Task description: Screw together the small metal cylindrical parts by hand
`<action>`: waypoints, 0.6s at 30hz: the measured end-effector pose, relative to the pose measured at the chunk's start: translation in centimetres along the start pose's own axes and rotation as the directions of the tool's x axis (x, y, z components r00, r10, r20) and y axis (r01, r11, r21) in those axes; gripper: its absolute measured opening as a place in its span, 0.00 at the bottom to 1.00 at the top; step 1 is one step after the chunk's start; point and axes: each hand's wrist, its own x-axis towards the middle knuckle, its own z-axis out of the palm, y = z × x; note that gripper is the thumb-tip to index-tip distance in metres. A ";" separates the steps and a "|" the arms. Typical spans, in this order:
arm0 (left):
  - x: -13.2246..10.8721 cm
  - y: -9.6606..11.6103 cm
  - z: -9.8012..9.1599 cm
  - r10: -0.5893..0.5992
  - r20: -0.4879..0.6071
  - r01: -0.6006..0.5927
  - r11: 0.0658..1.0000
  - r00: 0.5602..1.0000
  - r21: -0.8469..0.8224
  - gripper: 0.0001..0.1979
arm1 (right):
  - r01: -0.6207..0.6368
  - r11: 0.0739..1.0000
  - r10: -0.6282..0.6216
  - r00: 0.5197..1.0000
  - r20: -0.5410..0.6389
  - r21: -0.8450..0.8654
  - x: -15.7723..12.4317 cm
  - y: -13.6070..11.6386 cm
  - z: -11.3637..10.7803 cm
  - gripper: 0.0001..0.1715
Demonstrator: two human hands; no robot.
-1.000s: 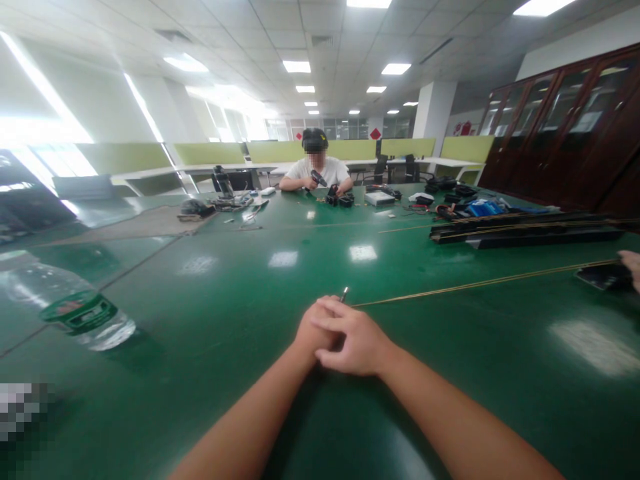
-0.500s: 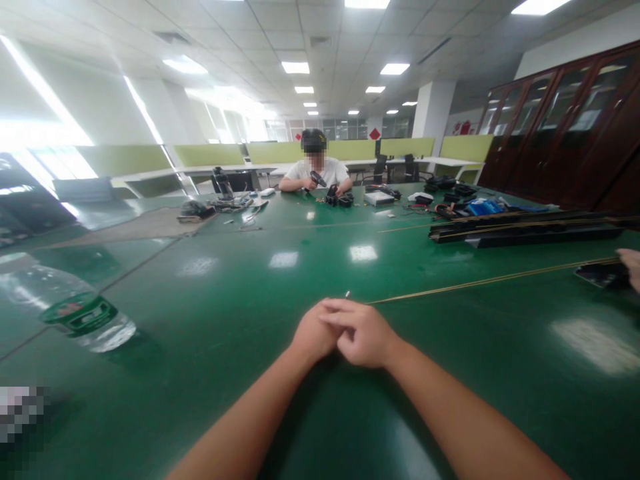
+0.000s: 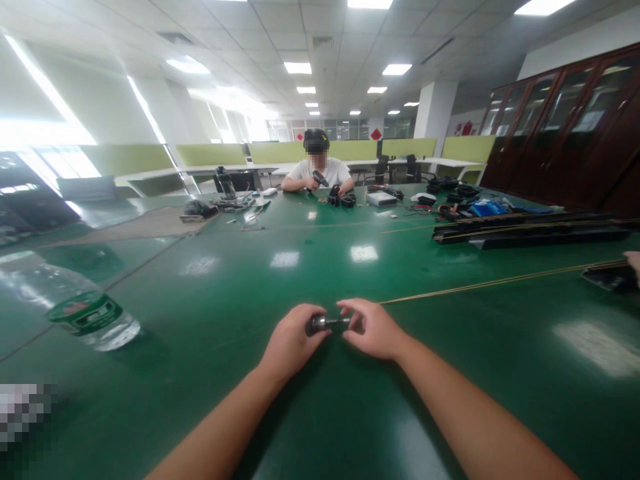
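Note:
My left hand (image 3: 293, 339) is closed round the dark, round handle of a screwdriver (image 3: 323, 323), most of which is hidden in the palm. Its metal collar and thin shaft point to the right, just above the green table (image 3: 240, 400). At the shaft's end is my right hand (image 3: 373, 328), its fingers curled but apart, with a gap between thumb and forefinger. Whether a right fingertip touches the shaft's tip is hard to see. Behind the right hand, a pair of thin yellowish strips (image 3: 465, 288) runs off along the table.
A water bottle (image 3: 90, 313) lies tilted at the left. Across the table a person (image 3: 320, 170) holds a power drill (image 3: 320, 179). Long black channels (image 3: 525, 233) and a blue bundle (image 3: 487, 208) lie at the right. Another person's hand (image 3: 634, 261) shows at the right edge.
My hands were together, the right fingers over the left hand. They have drawn apart, and the screwdriver's collar and shaft now show between them.

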 end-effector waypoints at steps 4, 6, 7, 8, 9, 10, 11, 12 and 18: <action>0.1 0.0 0.3 0.044 -0.012 -0.044 0.998 0.999 -0.052 0.11 | -0.017 0.999 0.017 1.000 0.009 -0.038 0.0 -0.3 0.0 0.27; 0.2 0.1 0.4 0.052 -0.017 -0.053 0.996 0.999 -0.066 0.10 | -0.023 0.998 0.023 1.000 0.000 -0.054 0.0 -0.3 -0.1 0.24; 0.2 0.2 0.4 0.056 -0.019 -0.058 0.996 0.998 -0.072 0.10 | -0.023 0.998 0.023 1.000 -0.002 -0.060 0.1 -0.3 0.0 0.23; 0.1 0.2 0.4 0.062 -0.020 -0.063 0.995 0.998 -0.079 0.09 | -0.022 0.998 0.022 1.000 -0.002 -0.062 0.1 -0.3 0.0 0.22; 0.1 0.3 0.4 0.068 -0.021 -0.069 0.994 0.998 -0.085 0.09 | -0.018 0.998 0.018 1.000 0.001 -0.063 0.1 -0.3 0.0 0.21; 0.1 0.4 0.5 0.073 -0.021 -0.075 0.993 0.997 -0.091 0.09 | -0.012 0.998 0.012 1.000 0.005 -0.063 0.1 -0.4 0.0 0.20; 0.1 0.6 0.6 0.080 -0.024 -0.082 0.992 0.997 -0.095 0.09 | -0.005 0.998 0.006 1.000 0.011 -0.060 0.1 -0.5 0.0 0.18; 0.0 0.7 0.7 0.086 -0.029 -0.089 0.991 0.996 -0.098 0.08 | 0.001 0.998 0.000 1.000 0.017 -0.062 0.0 -0.6 0.0 0.17; -0.6 0.8 1.9 0.110 -0.042 -0.113 0.991 0.993 -0.067 0.10 | -0.012 0.998 0.015 0.999 0.052 -0.061 -0.4 -1.0 0.1 0.10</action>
